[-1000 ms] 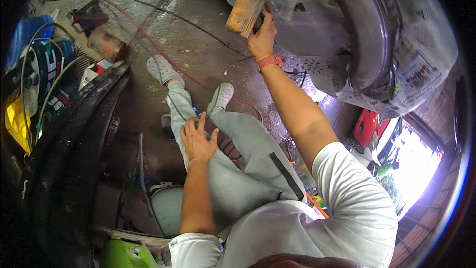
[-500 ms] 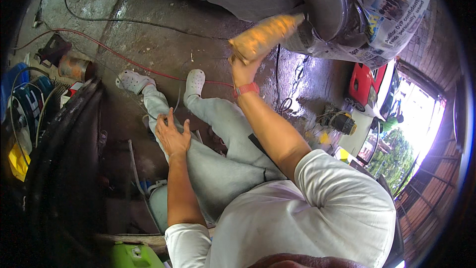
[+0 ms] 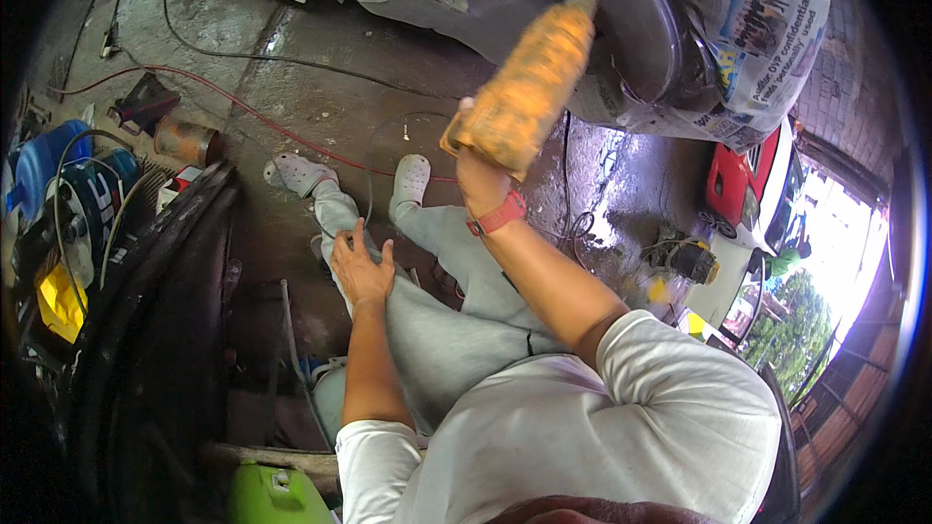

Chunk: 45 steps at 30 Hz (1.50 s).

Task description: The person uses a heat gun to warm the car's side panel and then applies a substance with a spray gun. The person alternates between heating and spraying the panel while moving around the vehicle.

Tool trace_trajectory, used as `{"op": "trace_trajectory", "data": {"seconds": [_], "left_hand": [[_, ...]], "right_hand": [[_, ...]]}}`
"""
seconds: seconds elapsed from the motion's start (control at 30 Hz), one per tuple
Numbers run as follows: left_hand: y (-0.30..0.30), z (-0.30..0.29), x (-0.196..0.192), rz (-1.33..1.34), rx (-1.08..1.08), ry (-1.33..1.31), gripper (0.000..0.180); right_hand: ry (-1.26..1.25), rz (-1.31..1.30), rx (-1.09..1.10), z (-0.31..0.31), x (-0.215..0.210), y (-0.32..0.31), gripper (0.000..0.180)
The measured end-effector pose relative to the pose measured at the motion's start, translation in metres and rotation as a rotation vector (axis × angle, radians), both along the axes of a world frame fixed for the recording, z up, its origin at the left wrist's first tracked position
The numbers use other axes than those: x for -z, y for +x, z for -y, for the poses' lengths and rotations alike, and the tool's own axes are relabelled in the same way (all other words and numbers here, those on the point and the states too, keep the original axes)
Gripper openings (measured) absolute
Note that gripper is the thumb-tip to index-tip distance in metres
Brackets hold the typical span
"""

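Note:
My right hand (image 3: 482,182), a red watch on its wrist, is raised at the middle right and closed on a long orange, grey-smudged cloth (image 3: 529,87). Motion blurs the cloth; its narrow far end points up toward a dark, glossy curved car panel (image 3: 641,10), and I cannot tell whether they touch. Sheets of newspaper (image 3: 767,29) cover the surface around the panel. My left hand (image 3: 361,267) rests on my left leg near the knee, fingers spread, holding nothing.
A red hose (image 3: 282,124) and a black cable (image 3: 291,61) cross the floor. At left are a rusty can (image 3: 187,141), a blue container (image 3: 49,157) and a dark panel (image 3: 155,281). A green jerrycan (image 3: 277,495) stands lower left. Red car (image 3: 743,180) at right.
My right hand has swung the orange cloth, which is now tilted more upright. The whole view has shifted slightly. My left hand stays on the leg.

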<state>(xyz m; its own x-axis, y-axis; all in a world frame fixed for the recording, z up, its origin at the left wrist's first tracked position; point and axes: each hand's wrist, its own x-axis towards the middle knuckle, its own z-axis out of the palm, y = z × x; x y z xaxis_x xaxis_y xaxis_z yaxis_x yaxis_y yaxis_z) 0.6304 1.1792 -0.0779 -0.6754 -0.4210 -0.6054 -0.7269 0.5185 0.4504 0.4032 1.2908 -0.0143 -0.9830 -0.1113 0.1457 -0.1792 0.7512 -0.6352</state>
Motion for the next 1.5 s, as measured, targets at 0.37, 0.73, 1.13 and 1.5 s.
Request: {"op": "trace_trajectory", "data": {"seconds": [0.37,0.73,1.13,1.5], "left_hand": [[-0.003,0.023,0.005,-0.037,-0.015,-0.002,0.075],[-0.011,0.046,0.005,-0.019,-0.064,0.02,0.075],[-0.015,0.039,-0.006,-0.12,-0.155,-0.008,0.06],[0.041,0.023,-0.055,-0.182,-0.124,-0.336,0.026]], "right_hand": [[-0.199,0.083,-0.253,0.171,0.04,-0.082,0.091],[-0.016,0.178,-0.25,0.291,0.124,-0.15,0.071],[-0.324,0.173,-0.207,0.222,-0.019,-0.12,0.052],[-0.179,0.177,0.04,-0.024,-0.138,-0.011,0.024]]}}
